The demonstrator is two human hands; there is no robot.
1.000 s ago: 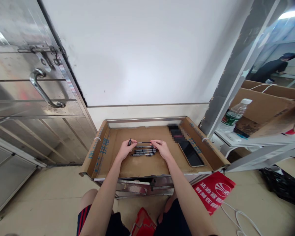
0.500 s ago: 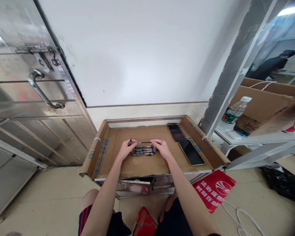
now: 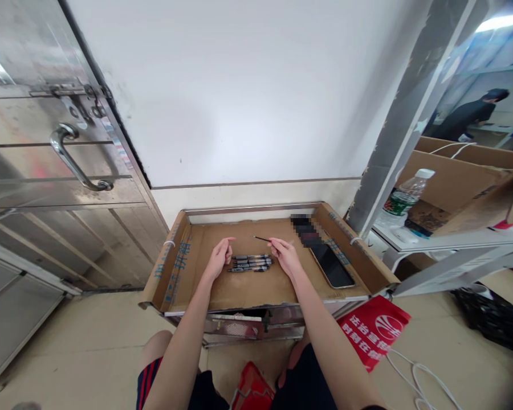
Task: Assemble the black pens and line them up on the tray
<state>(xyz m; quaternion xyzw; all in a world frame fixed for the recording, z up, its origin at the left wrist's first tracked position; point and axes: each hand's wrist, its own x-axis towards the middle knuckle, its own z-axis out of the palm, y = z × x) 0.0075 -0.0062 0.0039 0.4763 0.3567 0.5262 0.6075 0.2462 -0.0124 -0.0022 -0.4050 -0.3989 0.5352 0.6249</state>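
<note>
Several dark and clear pens (image 3: 250,262) lie side by side in a small pile on the cardboard-lined tray (image 3: 209,230). Just right of and above the pile, my right hand (image 3: 284,254) pinches one end of a thin dark rod (image 3: 262,238), like a pen refill, whose lighter tip points left. My left hand (image 3: 219,257) is at the pile's left end with its fingers curled together and the index finger pointing right. Something small may be in it, but I cannot make it out. The rod and my left fingertips are apart.
A phone (image 3: 332,265) lies on the tray's right side below a pixelated dark patch (image 3: 306,229). On the right shelf stand a plastic bottle (image 3: 406,196) and a cardboard box (image 3: 461,182). A person (image 3: 470,117) is bent over in the far background. A metal door (image 3: 25,154) is at left.
My hands have come apart slightly. The thin rod, which spanned between both hands, is now only in my right hand, tilted with its left tip raised.
</note>
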